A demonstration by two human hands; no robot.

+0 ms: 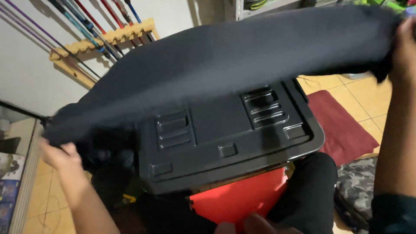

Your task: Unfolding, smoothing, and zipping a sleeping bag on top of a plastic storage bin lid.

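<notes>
1. A tiled floor (pixel 364 97) is seen below a pale wall, against which thin coloured rods (pixel 86 21) are leaned in a wooden rack (pixel 108 37).
2. A dark cloth (pixel 225 56) is held stretched in the air between both hands, above a black ribbed lid (pixel 225 138).
3. The lid is set on a red bin (pixel 238 197).
4. One end of the cloth is pinched by the left hand (pixel 60 156), fingers closed on it.
5. The other end is gripped by the right hand (pixel 405 47).
6. A maroon mat (pixel 342 128) is spread on the floor, right of the bin.
</notes>
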